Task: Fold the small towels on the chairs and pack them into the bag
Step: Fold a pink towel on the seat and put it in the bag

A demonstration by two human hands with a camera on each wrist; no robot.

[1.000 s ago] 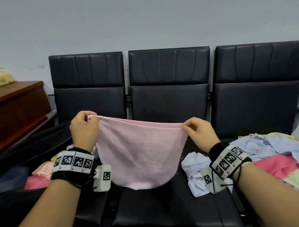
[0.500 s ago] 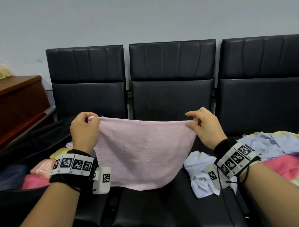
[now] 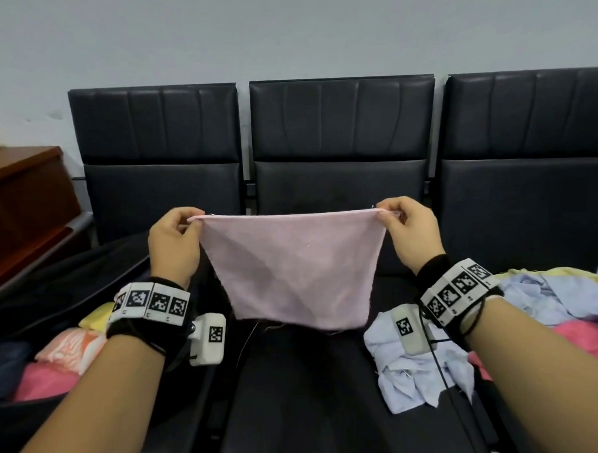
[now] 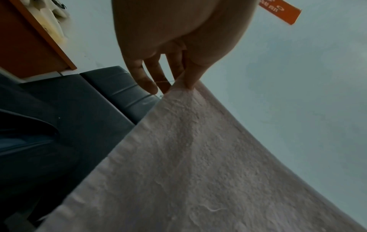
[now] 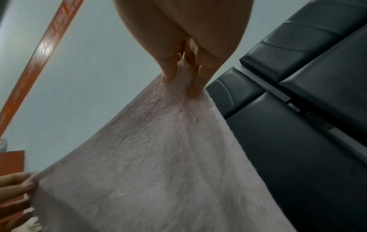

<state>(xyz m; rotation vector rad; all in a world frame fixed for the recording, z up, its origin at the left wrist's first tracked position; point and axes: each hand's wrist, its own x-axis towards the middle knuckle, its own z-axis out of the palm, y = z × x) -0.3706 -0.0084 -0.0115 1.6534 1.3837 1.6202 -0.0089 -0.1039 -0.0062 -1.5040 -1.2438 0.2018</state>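
Both hands, left hand [image 3: 173, 245] and right hand [image 3: 411, 233], pinch the pink towel [image 3: 298, 271] by its top corners, fingers clamped, cloth hanging taut between them.

white marks on the orange strip [image 4: 280, 9] are too blurred to read.

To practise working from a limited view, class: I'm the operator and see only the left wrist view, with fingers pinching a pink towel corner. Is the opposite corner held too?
Observer: Yes, the right hand pinches the pink towel's other top corner.
Operator: Is it folded?
Observer: No, it hangs spread open in front of the middle chair.
Operator: Any unfolded ones waiting?
Observer: A crumpled pile lies on the right-hand seat.
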